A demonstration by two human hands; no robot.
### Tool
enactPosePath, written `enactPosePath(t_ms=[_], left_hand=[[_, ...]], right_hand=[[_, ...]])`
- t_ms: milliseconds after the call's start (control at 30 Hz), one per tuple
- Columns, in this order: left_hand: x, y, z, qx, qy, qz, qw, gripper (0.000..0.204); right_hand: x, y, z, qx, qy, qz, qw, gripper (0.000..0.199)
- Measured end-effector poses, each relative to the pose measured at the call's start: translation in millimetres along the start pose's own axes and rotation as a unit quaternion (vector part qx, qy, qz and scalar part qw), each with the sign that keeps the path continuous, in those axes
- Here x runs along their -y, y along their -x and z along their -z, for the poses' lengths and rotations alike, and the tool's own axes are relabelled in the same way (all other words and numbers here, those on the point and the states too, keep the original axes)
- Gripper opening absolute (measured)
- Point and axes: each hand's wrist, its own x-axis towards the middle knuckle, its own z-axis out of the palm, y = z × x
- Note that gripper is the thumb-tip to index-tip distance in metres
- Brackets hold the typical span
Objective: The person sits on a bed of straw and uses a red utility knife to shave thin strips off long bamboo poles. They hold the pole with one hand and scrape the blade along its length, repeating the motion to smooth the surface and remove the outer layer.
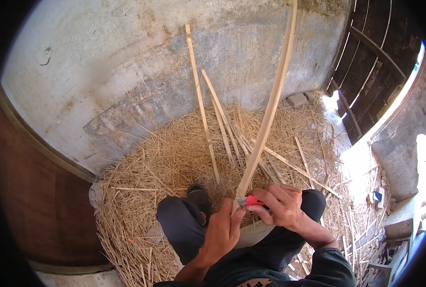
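Observation:
My left hand (222, 228) is closed around the lower end of a long, pale strip (269, 107), which looks like wood or bamboo. The strip slants up and away from me past the top of the view. In my right hand (282, 205) is a red utility knife (255, 201). Its metal blade lies against the strip just above my left hand, with both hands close together over my lap. My fingers partly hide the strip's lower tip and the knife handle.
Several similar strips (198, 91) lean on the stained wall (141, 57) or lie across the straw-like shavings (141, 201) covering the floor. A dark plank door (371, 71) stands far right. A small blue-and-white object (378, 196) lies at right, and a brown wooden panel (41, 191) at left.

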Motion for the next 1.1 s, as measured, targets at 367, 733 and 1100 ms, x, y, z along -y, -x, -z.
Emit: enactPosePath(t_ms=[367, 733, 1100], left_hand=[[7.7, 38.8, 3.7, 0.024, -0.071, 0.067, 0.995, 0.03], [4.1, 9.9, 13.3, 0.013, -0.002, 0.053, 0.999, 0.03], [1.7, 5.5, 5.8, -0.003, 0.01, 0.018, 1.0, 0.031]], right_hand=[[-80.3, -26.4, 32.9, -0.211, -0.018, -0.3, 0.93, 0.02], [-26.6, 12.0, -11.3, 0.014, -0.134, 0.03, 0.99, 0.035], [-14.0, 7.1, -16.9, 0.024, -0.11, 0.024, 0.993, 0.038]])
